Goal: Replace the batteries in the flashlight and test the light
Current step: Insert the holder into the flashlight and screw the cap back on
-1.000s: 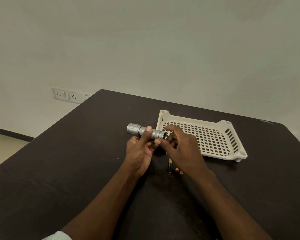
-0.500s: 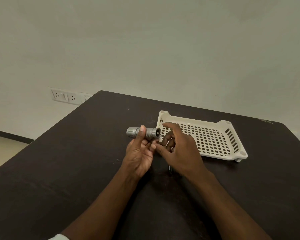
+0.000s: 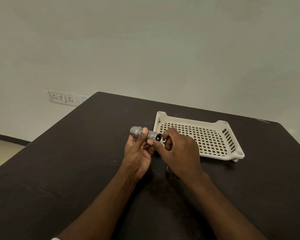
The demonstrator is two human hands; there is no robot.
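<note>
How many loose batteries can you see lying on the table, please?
1 clearly: a dark battery on the table, beside and partly under the right hand. Others may be hidden beneath that hand.

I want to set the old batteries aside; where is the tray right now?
In the head view the cream perforated tray sits on the dark table, right of the flashlight, just beyond the right hand.

Your left hand (image 3: 139, 153) hides the middle of the flashlight (image 3: 152, 135). Your right hand (image 3: 179, 152) covers most of a dark thing (image 3: 167, 170) on the table (image 3: 76, 161); you can't tell what.
</note>
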